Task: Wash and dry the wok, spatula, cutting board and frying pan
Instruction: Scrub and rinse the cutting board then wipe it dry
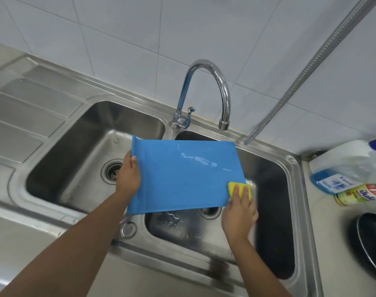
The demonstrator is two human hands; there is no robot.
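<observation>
White wall tiles rise behind a steel double sink [298,168] with a ribbed drainboard [26,116] on its left side, and we look down on it from above. Between the two basins stands a curved chrome tap [206,82], its spout over the right basin, and a ribbed metal hose [311,67] slants down the wall on the right. We hold a blue cutting board [182,174] flat and slightly tilted in the air, across the divider and mostly above the right basin, its top face wet and shiny. Our left hand [129,176] grips the board's left edge, the thumb on top and the fingers curled underneath, out of sight. Our right hand [239,209], a little blurred, presses a yellow sponge [236,186] onto the board's near right corner with straight fingers held close together; we cannot tell where that thumb lies. On the counter to the right lie a bottle of blue liquid [324,179] and a green and yellow bottle [358,195], and nearer us sits a dark frying pan [373,239], partly cut off by the frame.
</observation>
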